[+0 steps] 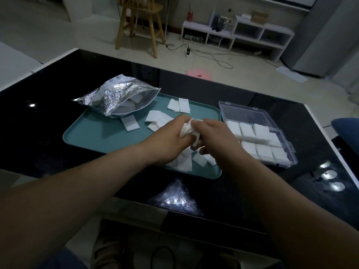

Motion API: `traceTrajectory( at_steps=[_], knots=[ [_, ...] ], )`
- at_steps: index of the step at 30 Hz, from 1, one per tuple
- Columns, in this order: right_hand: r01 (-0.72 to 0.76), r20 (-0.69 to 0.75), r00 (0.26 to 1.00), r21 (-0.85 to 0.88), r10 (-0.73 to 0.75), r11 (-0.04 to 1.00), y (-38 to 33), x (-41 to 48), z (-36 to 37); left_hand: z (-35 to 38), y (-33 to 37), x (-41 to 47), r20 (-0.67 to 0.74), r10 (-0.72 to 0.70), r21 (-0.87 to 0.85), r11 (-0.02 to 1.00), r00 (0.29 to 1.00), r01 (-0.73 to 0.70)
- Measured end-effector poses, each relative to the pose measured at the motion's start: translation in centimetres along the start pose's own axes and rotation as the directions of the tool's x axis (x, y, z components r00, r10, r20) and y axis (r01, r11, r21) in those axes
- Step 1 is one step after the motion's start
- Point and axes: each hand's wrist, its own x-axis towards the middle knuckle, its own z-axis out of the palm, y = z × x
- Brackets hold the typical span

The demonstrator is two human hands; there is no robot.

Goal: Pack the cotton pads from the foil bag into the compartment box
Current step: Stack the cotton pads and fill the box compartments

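Cotton pads (190, 130), white, a small crumpled bunch: held above the right half of the tray, between both hands, at about 3 o'clock from the tray's middle.

Left hand (170, 139): fingers curled round the bunch from the left side, grasping it.

Right hand (214, 135): fingers and thumb pinching the same bunch from the right side; the two hands touch.

Loose pads (185, 163), white squares, scattered on the tray: a heap at 5 o'clock under the hands, a cluster at 1 o'clock just beyond the left hand, a pair side by side at the 12 o'clock rim, one single at 10 o'clock touching the bag.

Foil bag (116, 96), silver with blue print: lying on its side at the tray's 10 o'clock corner, mouth open toward the right, white pads visible inside.

Compartment box (272, 152), clear plastic: on the table just beside the tray at 3 o'clock, lid (240, 111) open and laid back, visible compartments filled with white pads.

Tray (101, 138), teal, rounded corners: on a glossy black table (38, 123).

Bubble wrap (174, 200): on the table at 6 o'clock, near the tray's edge.

Beyond the table, at 12 o'clock: wooden chair (139, 22), low white shelf (242, 33).
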Motion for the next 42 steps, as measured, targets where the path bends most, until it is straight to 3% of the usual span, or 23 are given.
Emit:
traceTrajectory(
  at_steps=[7, 10, 14, 17, 21, 24, 27, 30, 35, 39, 42],
  knots=[
    [-0.059, -0.118, 0.991, 0.002, 0.059, 0.998, -0.1, 0.3, -0.6, -0.9, -0.1, 0.2, 0.077, -0.056, 0.014, 0.998, 0.995, 0.056],
    [-0.089, -0.224, 0.972, -0.039, 0.078, 0.995, -0.3, 0.8, -1.5, -1.1, -0.2, 0.2, 0.018, -0.110, -0.093, 0.989, 0.994, 0.111],
    [-0.011, -0.235, 0.969, -0.330, -0.071, 0.944, -0.3, 1.3, -2.8, -1.5, -0.6, 0.8, -0.120, -0.130, -0.304, 0.948, 0.984, 0.089],
    [0.066, -0.110, 0.985, -0.467, -0.133, 0.882, -0.3, 1.3, -2.5, -1.6, -0.1, 0.6, -0.091, -0.054, -0.265, 0.964, 0.994, 0.028],
    [0.132, 0.003, 0.990, -0.410, -0.143, 0.903, -0.6, 0.7, -1.8, -0.6, 0.4, 0.1, 0.028, 0.045, -0.157, 0.987, 0.999, -0.040],
    [0.096, 0.044, 0.995, -0.309, -0.087, 0.946, -0.8, 0.4, -1.6, -0.5, 0.2, 0.0, 0.025, 0.032, -0.133, 0.991, 0.999, -0.028],
    [-0.008, 0.082, 0.997, -0.094, 0.016, 0.996, -0.8, 0.4, -1.7, -0.4, 0.1, 0.0, 0.010, 0.032, -0.144, 0.989, 0.999, -0.030],
    [-0.038, 0.034, 0.999, -0.049, 0.040, 0.998, -0.6, 0.7, -1.8, -0.1, 0.3, 0.1, -0.050, -0.017, -0.234, 0.972, 0.999, 0.005],
    [0.075, -0.148, 0.977, -0.432, -0.152, 0.899, -0.3, 1.1, -1.8, 0.0, 0.0, 0.5, -0.091, -0.155, -0.466, 0.880, 0.984, 0.096],
    [0.144, -0.151, 0.957, -0.494, -0.248, 0.857, 0.3, 1.5, -1.2, -0.1, 0.5, 0.6, 0.007, -0.212, -0.643, 0.747, 0.977, 0.167],
    [0.188, -0.157, 0.935, -0.541, -0.318, 0.820, 0.5, 1.6, -0.9, 0.0, 0.6, 0.4, 0.042, -0.225, -0.673, 0.714, 0.973, 0.194]
  ],
)
